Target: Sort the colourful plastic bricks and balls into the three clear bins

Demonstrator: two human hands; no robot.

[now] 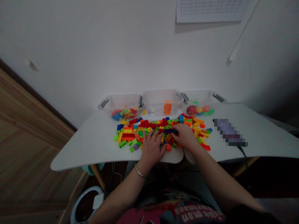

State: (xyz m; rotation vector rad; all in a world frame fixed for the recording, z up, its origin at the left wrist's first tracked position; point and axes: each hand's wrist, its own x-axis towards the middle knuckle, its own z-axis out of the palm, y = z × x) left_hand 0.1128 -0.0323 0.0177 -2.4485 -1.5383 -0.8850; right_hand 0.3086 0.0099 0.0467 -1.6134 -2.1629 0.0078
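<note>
A pile of colourful toy bricks [128,137] is spread over the white table. My left hand [151,147] rests palm down on the near side of the pile, fingers spread and touching bricks. My right hand [186,137] is to its right, with thumb and fingers closed about a dark blue-purple brick [168,131]. Just below that brick lies an orange brick [168,137], close to the right thumb. The bricks under both palms are hidden.
Three clear bins stand along the wall: the left bin [112,100] holds small colourful pieces, the middle bin [154,96] an orange brick stack [167,107], the right bin [201,95] round toys. A blurred-out device [230,132] with a cable lies on the right tabletop.
</note>
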